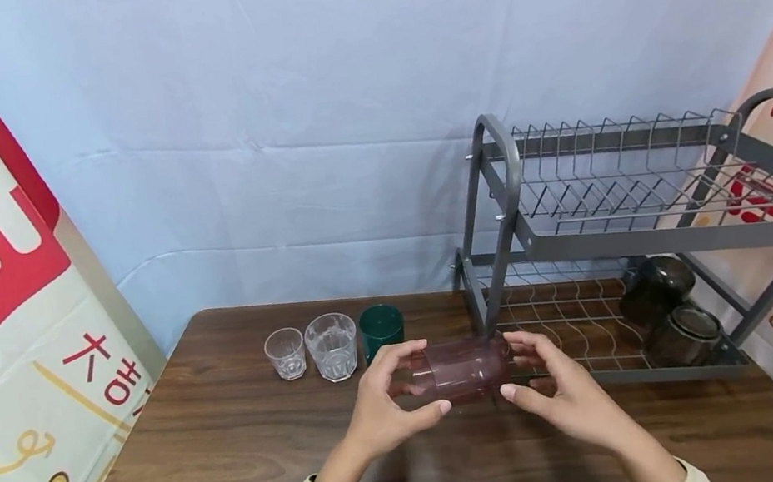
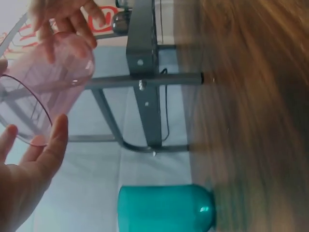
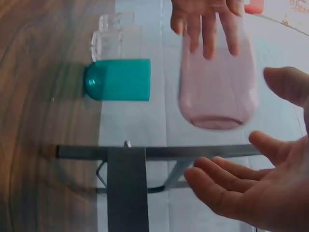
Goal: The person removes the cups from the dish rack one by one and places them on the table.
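Observation:
A clear pink drinking glass (image 1: pixel 464 372) is held on its side above the table, its rim to the left and its base to the right. My left hand (image 1: pixel 386 409) grips it near the rim, thumb in front and fingers behind; the left wrist view shows the fingertips at the rim of the pink glass (image 2: pixel 72 82). Around the base end, my right hand (image 1: pixel 569 389) is spread with thumb and fingers apart. In the right wrist view a gap shows between that hand (image 3: pixel 260 179) and the base of the glass (image 3: pixel 217 96).
Behind my left hand stand a green glass (image 1: pixel 381 328), a clear faceted glass (image 1: pixel 332 346) and a smaller clear glass (image 1: pixel 286 354), in a row on the wooden table (image 1: pixel 240 466). A two-tier grey dish rack (image 1: pixel 629 236) stands at right, with two dark glasses (image 1: pixel 682 336) on its lower tier.

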Motion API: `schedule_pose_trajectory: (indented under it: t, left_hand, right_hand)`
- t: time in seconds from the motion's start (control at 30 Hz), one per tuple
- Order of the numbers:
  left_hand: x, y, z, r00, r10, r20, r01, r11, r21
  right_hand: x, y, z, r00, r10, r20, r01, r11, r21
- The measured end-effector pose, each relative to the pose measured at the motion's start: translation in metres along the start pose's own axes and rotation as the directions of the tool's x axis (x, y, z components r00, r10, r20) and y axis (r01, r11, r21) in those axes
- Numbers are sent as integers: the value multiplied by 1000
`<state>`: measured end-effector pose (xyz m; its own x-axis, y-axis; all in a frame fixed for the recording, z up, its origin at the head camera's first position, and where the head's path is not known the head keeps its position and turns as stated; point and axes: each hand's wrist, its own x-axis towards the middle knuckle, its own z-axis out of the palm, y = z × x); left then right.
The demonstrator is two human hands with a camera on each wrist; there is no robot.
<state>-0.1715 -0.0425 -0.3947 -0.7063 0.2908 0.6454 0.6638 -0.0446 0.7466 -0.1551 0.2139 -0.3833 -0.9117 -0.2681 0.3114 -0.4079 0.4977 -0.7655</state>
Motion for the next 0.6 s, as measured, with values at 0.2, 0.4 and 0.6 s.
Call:
schedule_pose_trajectory:
  t: [0.2, 0.4, 0.6]
  left_hand:
    - [-1, 7, -11, 996, -87, 26, 84, 992, 95]
    - [-5, -10, -18, 994, -93, 59, 81, 981, 176]
    - [-12, -26, -28, 984, -153, 95, 121, 952, 280]
  right_hand:
    - [-1, 2, -9, 998, -14, 54, 24, 983, -184]
    - [4, 3, -19, 994, -87, 70, 105, 932, -346]
    - [4, 7, -28, 984, -126, 124, 170, 871, -461]
